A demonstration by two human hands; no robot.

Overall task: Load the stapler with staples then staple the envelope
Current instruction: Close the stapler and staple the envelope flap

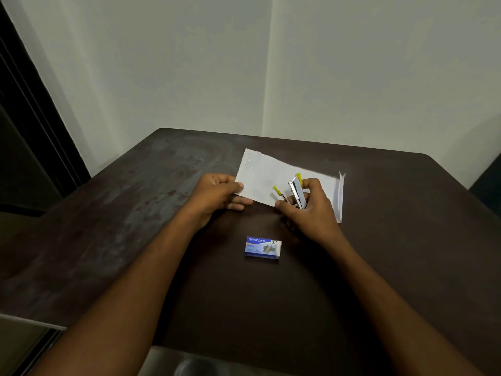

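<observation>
A white envelope [267, 175] lies across the middle of the dark table, its flap standing up at the right end. My left hand [217, 196] pinches its near left corner, thumb on top. Over the envelope's near edge my right hand [309, 210] grips a small metal stapler [296, 191] with yellow tips. The stapler's jaws are spread apart and point away from me. A blue staple box [262, 247] lies flat on the table between my forearms, closer to me than the envelope. A few staples show near the envelope's far left corner.
The dark brown table [135, 226] has rounded far corners and stands against a pale wall. A dark door frame [29, 109] runs down the left side. The table's near edge lies just below my forearms.
</observation>
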